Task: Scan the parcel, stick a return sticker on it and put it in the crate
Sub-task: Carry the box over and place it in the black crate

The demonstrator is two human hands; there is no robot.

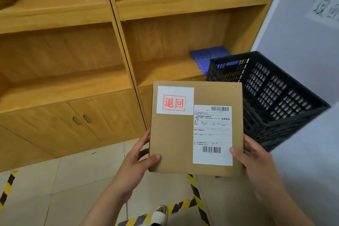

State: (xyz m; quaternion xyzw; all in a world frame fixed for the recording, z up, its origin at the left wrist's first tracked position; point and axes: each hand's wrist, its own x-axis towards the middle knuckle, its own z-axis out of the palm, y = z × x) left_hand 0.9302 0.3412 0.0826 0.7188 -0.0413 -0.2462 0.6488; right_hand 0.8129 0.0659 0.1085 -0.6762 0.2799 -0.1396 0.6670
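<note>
1. The left hand (139, 161) and right hand (251, 156) each grip a lower side edge of the cardboard parcel (176, 139), thumbs on top.
2. The parcel is held flat, return sticker (175, 100) already on.
3. The black crate (271, 93) stands just beyond, up and right, nearer the right hand.

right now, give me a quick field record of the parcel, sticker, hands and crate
parcel: flat brown box, held up in the air, label side facing the camera
return sticker: on, upper left of the parcel, red stamp
shipping label: right side of the parcel
left hand: grips the left edge
right hand: grips the right edge
crate: black, beyond the parcel to the right, no parcel visible inside
</note>
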